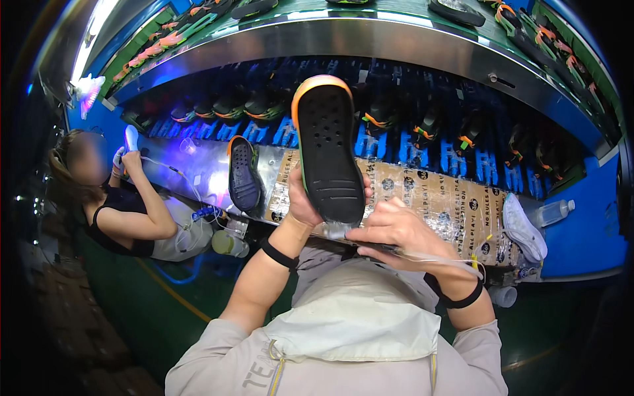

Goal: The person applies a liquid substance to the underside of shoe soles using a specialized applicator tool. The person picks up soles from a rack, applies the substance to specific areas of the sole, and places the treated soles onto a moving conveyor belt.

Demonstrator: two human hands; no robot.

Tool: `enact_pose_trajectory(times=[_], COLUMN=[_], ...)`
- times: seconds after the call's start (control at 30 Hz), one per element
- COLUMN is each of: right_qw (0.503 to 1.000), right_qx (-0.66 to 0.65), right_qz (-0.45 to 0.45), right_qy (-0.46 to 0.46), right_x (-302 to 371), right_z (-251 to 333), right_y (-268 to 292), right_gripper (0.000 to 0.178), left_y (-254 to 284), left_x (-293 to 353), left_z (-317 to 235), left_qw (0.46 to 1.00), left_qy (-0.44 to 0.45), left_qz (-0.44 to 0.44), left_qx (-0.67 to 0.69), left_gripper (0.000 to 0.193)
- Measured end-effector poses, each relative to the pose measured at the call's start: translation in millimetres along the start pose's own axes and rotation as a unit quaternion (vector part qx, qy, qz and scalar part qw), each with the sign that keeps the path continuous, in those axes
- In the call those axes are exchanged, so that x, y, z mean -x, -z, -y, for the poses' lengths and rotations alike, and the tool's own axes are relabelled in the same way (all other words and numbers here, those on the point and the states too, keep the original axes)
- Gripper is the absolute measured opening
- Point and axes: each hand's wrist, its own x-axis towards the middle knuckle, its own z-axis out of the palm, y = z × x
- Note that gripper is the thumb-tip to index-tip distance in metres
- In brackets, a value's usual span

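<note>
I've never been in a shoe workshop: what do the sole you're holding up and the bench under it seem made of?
The shoe sole looks like matte black rubber or foam, moulded with small holes and an orange rim. The bench seems bare metal: it gleams where light hits, though shiny tape covers much of it.

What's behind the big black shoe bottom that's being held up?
Behind the black sole is a blue rack of dark shoes and the taped workbench. The left hand holds it from behind; the sole covers most of its fingers and some of the rack.
</note>
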Motion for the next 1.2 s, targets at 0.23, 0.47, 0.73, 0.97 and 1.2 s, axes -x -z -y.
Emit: enact_pose_trajectory(times=[0.23,0.47,0.73,0.97,1.2], right_qw=[1.0,0.995,0.989,0.993,0.937], right_qx=[0.025,0.093,0.146,-0.067,0.024], right_qz=[0.01,-0.026,0.002,-0.067,-0.309], right_qy=[-0.016,-0.012,0.019,-0.07,-0.162], right_x=[4,5,5,10,22], right_z=[-1,-9,-12,-24,-81], right_y=[12,13,19,28,47], right_gripper=[0.032,0.036,0.033,0.026,0.023], left_y=[-21,-12,-17,9,-2], left_x=[-22,-41,-58,-36,19], left_z=[-31,-45,-51,-33,23], left_qw=[0.991,0.979,0.95,0.959,0.974], left_qy=[0.045,0.128,0.224,0.246,0.211], left_qz=[0.034,0.006,-0.015,-0.04,-0.011], left_qx=[-0.118,-0.157,-0.217,-0.137,0.078], left_gripper=[0.097,0.064,0.051,0.054,0.074])
